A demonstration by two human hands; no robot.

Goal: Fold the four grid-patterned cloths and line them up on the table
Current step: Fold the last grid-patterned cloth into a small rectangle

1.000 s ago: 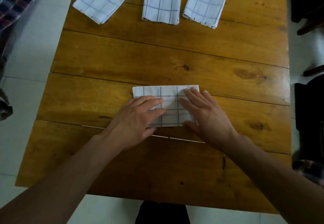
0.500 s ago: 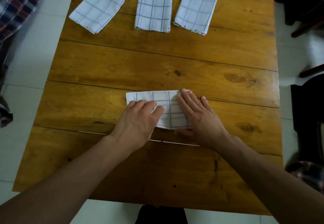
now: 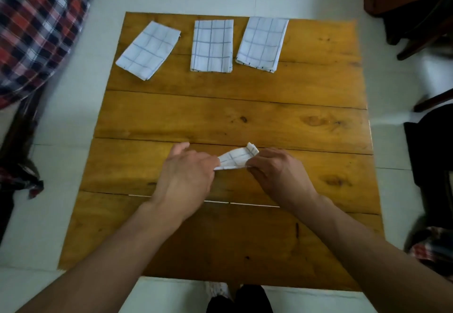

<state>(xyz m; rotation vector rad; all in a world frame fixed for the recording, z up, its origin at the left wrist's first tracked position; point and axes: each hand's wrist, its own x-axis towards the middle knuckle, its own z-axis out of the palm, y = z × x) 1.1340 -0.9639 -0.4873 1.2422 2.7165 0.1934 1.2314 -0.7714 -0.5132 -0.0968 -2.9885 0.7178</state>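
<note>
Wooden table [image 3: 245,116] bears three folded cloths [image 3: 211,45] along its far edge; nearer, both hands, left [image 3: 186,175] and right [image 3: 279,173], pinch the fourth cloth [image 3: 235,159]. Lift it level, keeping folds aligned.

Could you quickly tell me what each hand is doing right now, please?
Left hand: grips the left end of the fourth cloth.
Right hand: pinches the cloth's right end.
</note>
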